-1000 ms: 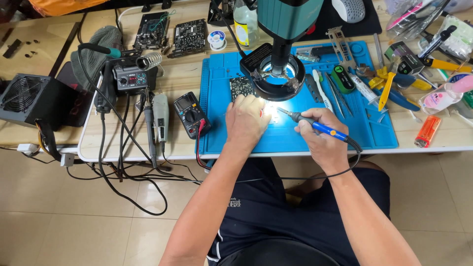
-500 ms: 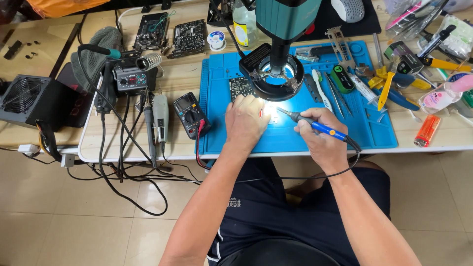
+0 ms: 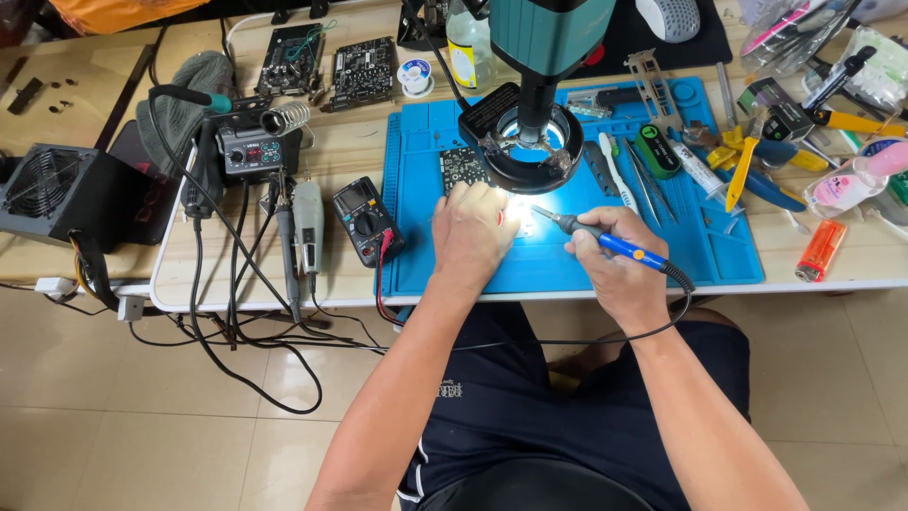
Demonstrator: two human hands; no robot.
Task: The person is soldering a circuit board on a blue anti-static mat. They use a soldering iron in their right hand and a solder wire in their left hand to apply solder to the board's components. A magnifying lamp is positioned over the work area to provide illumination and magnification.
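One cam only, head-worn, looks steeply down and fwd from above the seated person's lap. Near range: forearms fill lower frame, blue mat (image 3: 567,255) sits centre, table (image 3: 340,161) edge to edge up top, tiled floor (image 3: 142,426) at bottom left. No 2nd view to overlap.

Mat (image 3: 567,265) on the desk (image 3: 359,161), circuit board (image 3: 462,167) on the mat under the microscope (image 3: 530,95), multimeter (image 3: 367,220) left of the mat, soldering station (image 3: 251,151) further left, lighter (image 3: 821,250) right of the mat

L hand (image 3: 470,232) flat, R hand (image 3: 615,255) gripping.

Sharp, evenly lit; ring light (image 3: 530,142) glares white.
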